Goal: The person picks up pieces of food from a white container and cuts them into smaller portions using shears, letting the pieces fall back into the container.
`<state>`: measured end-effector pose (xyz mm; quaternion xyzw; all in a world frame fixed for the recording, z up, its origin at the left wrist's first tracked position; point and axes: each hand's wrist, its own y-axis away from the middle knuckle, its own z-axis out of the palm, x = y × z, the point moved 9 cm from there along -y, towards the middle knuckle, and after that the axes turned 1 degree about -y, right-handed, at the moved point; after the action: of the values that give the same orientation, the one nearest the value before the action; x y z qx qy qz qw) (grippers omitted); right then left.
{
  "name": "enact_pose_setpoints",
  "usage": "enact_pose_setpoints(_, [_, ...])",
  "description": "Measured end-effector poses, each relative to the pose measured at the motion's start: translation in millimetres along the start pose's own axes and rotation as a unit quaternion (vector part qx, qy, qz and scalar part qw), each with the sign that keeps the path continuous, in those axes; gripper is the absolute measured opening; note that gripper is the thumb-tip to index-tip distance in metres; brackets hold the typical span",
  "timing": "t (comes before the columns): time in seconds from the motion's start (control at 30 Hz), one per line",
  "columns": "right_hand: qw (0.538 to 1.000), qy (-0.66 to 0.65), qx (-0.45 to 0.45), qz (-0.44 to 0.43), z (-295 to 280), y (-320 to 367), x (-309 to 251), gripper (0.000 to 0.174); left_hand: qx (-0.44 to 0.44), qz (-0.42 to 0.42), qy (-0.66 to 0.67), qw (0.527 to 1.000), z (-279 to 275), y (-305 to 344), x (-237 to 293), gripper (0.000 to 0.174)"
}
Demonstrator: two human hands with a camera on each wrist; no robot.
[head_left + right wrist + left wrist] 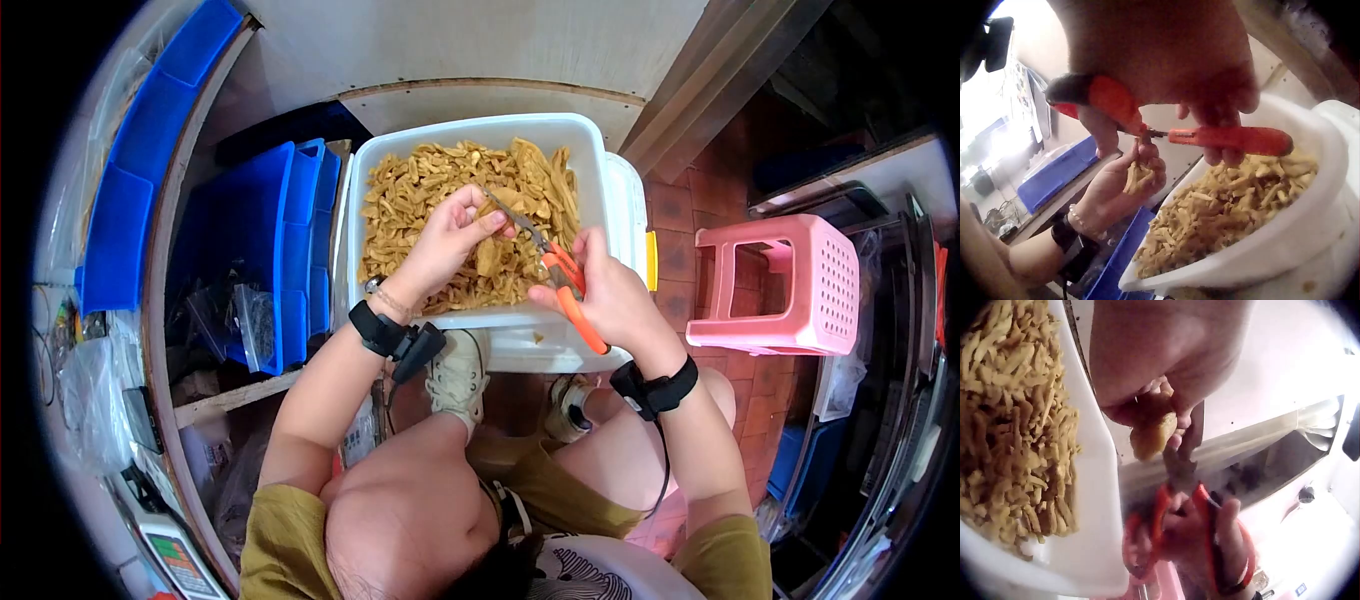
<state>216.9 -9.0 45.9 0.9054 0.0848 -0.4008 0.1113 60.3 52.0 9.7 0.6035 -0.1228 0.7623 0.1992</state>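
My left hand point(437, 250) pinches a yellow-brown, root-like piece point(1152, 439) between thumb and fingers, above a white plastic tub point(592, 150). A heap of similar yellow-brown strips point(400, 215) lies in the tub. Orange-handled scissors point(568, 300) are gripped in my right hand point(622, 305). Their handles stand spread apart in the left wrist view, and the blades point(1180, 467) point up beside the held piece, close to the left fingertips. In the right wrist view, the held strands point(1139, 177) hang below the pivot, and the right hand hides much of the tool.
Blue plastic bins point(290, 250) stand left of the tub, with small clear bags in them. A white lid point(625, 200) with a yellow latch point(651, 260) sits at the tub's right. A pink stool point(815, 290) stands on the tiled floor further right. Shoes point(458, 375) are just below the tub.
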Motion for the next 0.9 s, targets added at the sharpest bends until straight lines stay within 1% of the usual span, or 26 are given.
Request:
enact_pose_setpoints(0.13, [1.0, -0.017, 0.003, -0.008, -2, 0, -1, 0.066, -0.015, -0.019, 0.013, 1.0, 0, -3, 5, 0.011])
enact_pose_setpoints(0.17, [1.0, -0.017, 0.003, -0.008, -1, -1, 0, 0.066, -0.016, -0.014, 0.013, 1.0, 0, -3, 7, 0.011])
enact_pose_setpoints(0.23, [0.998, -0.051, 0.013, -0.035, -1, -2, 0, 0.064, -0.019, -0.009, 0.012, 1.0, -4, -5, 8, 0.011])
enact_pose_setpoints(0.33, [0.996, -0.075, 0.027, -0.038, -2, 1, -3, 0.062, -0.009, 0.002, 0.032, 0.999, -15, -5, 9, 0.013])
enact_pose_setpoints(0.4, [0.997, -0.064, 0.025, -0.028, -1, 4, -3, 0.061, -0.004, -0.03, 0.055, 0.998, -18, -4, 6, 0.016])
enact_pose_setpoints(0.53, [1.0, -0.018, 0.02, -0.005, 1, 5, -3, 0.061, 0.0, -0.038, 0.055, 0.998, -20, -5, 6, 0.014])
enact_pose_setpoints(0.6, [1.0, 0.002, 0.009, 0.004, -2, 5, -8, 0.062, -0.035, -0.077, 0.016, 0.996, -15, -2, 3, 0.008])
enact_pose_setpoints(0.63, [1.0, 0.023, -0.002, 0.015, -2, 4, -8, 0.063, -0.036, -0.077, 0.015, 0.996, -14, -2, 2, 0.008])
enact_pose_setpoints(0.7, [1.0, 0.01, 0.0, 0.0, 2, 2, -3, 0.064, -0.057, -0.102, 0.019, 0.993, -6, 0, -4, 0.015])
enact_pose_setpoints(0.73, [1.0, -0.002, 0.001, -0.014, 3, 1, -3, 0.065, -0.072, -0.087, 0.028, 0.993, -3, -1, -1, 0.017])
enact_pose_setpoints(0.87, [1.0, -0.014, 0.004, -0.011, 8, -1, 1, 0.064, -0.059, -0.101, 0.027, 0.993, -5, -1, 2, 0.014])
enact_pose_setpoints(0.9, [0.999, -0.038, 0.026, -0.026, 10, -1, 1, 0.063, -0.054, -0.101, 0.021, 0.993, -8, -2, 1, 0.013])
